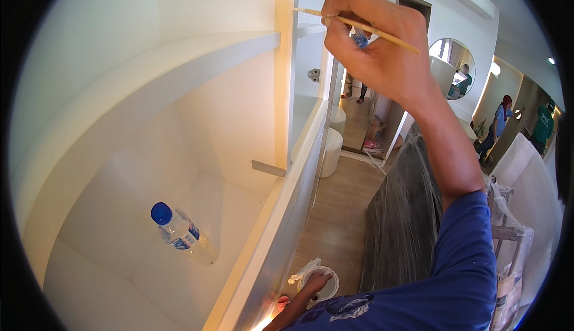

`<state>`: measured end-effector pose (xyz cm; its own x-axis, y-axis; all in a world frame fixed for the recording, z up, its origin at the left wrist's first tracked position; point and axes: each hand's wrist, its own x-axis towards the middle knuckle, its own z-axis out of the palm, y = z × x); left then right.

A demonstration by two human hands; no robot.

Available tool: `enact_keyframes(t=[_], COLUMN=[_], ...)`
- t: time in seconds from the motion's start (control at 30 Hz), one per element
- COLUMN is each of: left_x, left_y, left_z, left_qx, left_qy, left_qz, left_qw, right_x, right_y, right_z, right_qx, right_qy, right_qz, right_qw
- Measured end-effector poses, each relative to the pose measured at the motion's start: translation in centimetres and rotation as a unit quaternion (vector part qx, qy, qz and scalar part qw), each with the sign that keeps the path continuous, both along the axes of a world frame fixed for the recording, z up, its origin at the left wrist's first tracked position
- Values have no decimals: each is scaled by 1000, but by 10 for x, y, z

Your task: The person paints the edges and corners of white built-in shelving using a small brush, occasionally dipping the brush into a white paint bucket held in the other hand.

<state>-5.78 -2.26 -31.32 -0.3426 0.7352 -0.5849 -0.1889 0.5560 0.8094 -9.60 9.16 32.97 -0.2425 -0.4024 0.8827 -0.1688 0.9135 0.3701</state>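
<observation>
Up high, right hand (376, 44) pinches thin brush (359, 27) at cabinet edge (286, 68); left hand (314, 283) grips white container (320, 282) low; bottle (179, 232) on shelf (119, 223)

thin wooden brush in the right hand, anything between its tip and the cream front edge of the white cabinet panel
Nothing visible. The right hand pinches the thin wooden brush in its fingers, and the tip reaches the cream front edge of the white cabinet panel with only open air around it. The hinge plate sits lower, behind that edge.
</observation>
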Motion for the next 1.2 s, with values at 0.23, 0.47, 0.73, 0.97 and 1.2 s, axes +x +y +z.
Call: enact_keyframes(t=[0.23,0.47,0.73,0.97,1.2], left_x=[1,0,3,3,23], left_y=[2,1,3,2,-1], left_z=[0,-1,-4,-8,25], left_qx=[23,9,21,6,5], left_qy=[5,1,12,49,36], left_qz=[8,-1,-2,-22,-30], left_qw=[1000,1000,1000,999,999], right_x=[-10,1,32,83,86], right_y=[10,12,11,52,122], right_z=[5,-25,-28,-114,-156], right_qx=[28,55,13,-104,-274], right_qy=[56,-21,45,-4,-235], right_qz=[44,53,9,-20,-53], right_qw=[997,997,999,994,931])
